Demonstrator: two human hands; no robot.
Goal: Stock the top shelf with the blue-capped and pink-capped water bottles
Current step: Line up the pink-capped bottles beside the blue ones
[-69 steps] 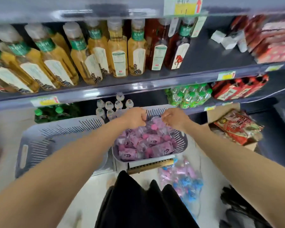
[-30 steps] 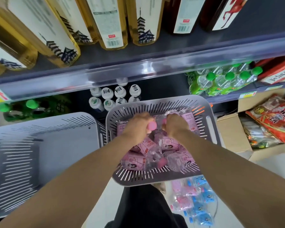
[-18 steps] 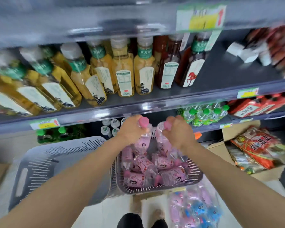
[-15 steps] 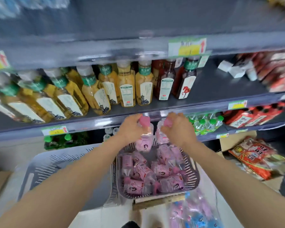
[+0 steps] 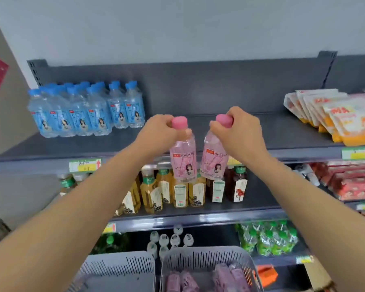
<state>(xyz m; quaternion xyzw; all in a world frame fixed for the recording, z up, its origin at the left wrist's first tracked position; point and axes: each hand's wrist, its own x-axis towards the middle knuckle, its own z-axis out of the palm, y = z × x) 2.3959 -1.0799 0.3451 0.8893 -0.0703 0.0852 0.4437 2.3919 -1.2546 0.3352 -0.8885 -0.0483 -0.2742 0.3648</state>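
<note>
In the centre of the frame, in front of the top shelf (image 5: 219,133), two bottles are held up by their tops. The left pink-capped bottle (image 5: 182,159) is gripped just under its cap by the curled fingers of the left hand (image 5: 158,131). The right pink-capped bottle (image 5: 214,159) is gripped around its cap by the curled fingers of the right hand (image 5: 238,133). Both hang roughly upright, side by side, with their peach soda labels turned to the camera. Their bases are seen below the shelf's front edge, so neither is set down yet.

A grip at the top is judged to leave the bases free, so that each bottle can be stood down without fingers being caught beside a neighbour.

At the upper left, the blue-capped bottles (image 5: 86,110) are ranked in a block on the same shelf. At the upper right, snack packets (image 5: 333,114) are stacked. The stretch of shelf between them lies directly behind the hands and is judged to be the intended spot. The front edge must be cleared first, so a further lift is called for.

Just behind the hanging bases, amber tea bottles (image 5: 167,190) and dark bottles (image 5: 236,186) are lined up on the shelf below and could be knocked. At the bottom of the frame, more pink bottles are seen lying in a grey basket (image 5: 207,256).
</note>
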